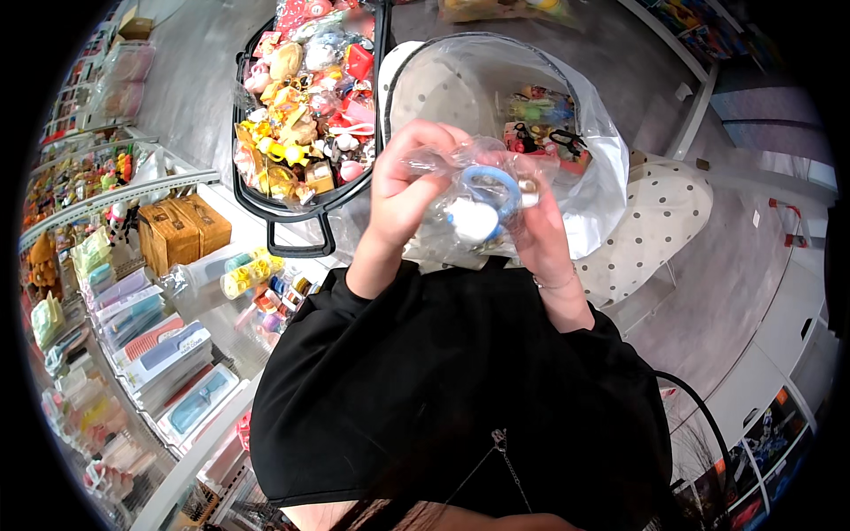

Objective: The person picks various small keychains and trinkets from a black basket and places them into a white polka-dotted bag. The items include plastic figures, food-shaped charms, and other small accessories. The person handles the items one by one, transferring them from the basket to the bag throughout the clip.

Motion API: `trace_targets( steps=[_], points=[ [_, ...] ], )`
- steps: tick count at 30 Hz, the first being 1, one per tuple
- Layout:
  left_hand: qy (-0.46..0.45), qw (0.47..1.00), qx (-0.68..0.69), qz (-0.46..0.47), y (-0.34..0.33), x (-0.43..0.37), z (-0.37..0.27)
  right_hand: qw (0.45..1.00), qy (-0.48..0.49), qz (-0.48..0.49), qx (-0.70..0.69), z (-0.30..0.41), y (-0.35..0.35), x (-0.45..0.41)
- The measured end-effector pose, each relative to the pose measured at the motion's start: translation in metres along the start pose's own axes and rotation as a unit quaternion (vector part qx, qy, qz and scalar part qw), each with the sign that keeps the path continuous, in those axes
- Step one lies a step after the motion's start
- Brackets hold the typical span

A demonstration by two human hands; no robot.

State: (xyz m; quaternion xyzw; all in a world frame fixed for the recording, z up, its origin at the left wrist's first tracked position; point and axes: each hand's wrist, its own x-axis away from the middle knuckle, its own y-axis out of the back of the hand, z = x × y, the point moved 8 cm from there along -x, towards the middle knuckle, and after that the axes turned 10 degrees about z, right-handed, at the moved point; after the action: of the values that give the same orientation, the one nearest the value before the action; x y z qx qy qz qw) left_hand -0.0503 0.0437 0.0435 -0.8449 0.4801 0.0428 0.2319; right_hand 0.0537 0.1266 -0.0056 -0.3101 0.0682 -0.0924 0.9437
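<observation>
My left hand [406, 186] pinches the upper left edge of a small transparent plastic bag [431, 216]. My right hand [546, 232] holds the bag's right side, with some of its fingers hidden behind the film. Inside the bag lies a trinket [473, 219] with a white body and a blue loop strap [495, 182]. A small brown and white piece [528, 189] shows near my right fingers. Beyond my hands stands a large translucent bag with a dark rim [601, 192], holding several packaged small goods [541, 113].
A black-framed basket [299, 222] full of wrapped trinkets [305, 119] stands at upper left. A dotted cushioned seat [654, 232] lies under the large bag. On the left, shelves hold boxed combs [166, 352], a wooden case [186, 232] and hair ties [255, 275]. White cabinets [770, 332] line the right.
</observation>
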Motion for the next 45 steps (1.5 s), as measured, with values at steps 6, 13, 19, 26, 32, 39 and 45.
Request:
trace_targets(
  steps=[6,13,19,26,32,39,45],
  points=[
    [0.035,0.969,-0.241,-0.033,0.01,-0.009,0.024,0.898,-0.1,-0.267,-0.334,-0.09,0.109,0.034],
    [0.055,0.911,-0.408,0.029,-0.032,-0.023,0.052,0.805,-0.035,-0.382,-0.452,-0.098,0.161,0.028],
    [-0.098,0.933,-0.334,-0.093,0.02,0.008,-0.022,0.823,-0.134,-0.337,-0.436,-0.126,0.158,0.047],
    [0.293,0.456,-0.82,-0.186,0.228,0.071,-0.019,0.827,-0.173,-0.283,-0.453,-0.142,0.138,0.058],
    [0.468,0.51,-0.659,-0.295,0.304,0.11,-0.002,0.85,-0.147,-0.283,-0.42,-0.125,0.137,0.045],
    [0.364,0.542,-0.706,-0.274,0.304,0.107,-0.003,0.846,-0.13,-0.279,-0.435,-0.124,0.146,0.047],
    [0.187,0.517,-0.77,-0.324,0.251,0.108,-0.045,0.842,-0.115,-0.271,-0.451,-0.122,0.148,0.051]
  ],
)
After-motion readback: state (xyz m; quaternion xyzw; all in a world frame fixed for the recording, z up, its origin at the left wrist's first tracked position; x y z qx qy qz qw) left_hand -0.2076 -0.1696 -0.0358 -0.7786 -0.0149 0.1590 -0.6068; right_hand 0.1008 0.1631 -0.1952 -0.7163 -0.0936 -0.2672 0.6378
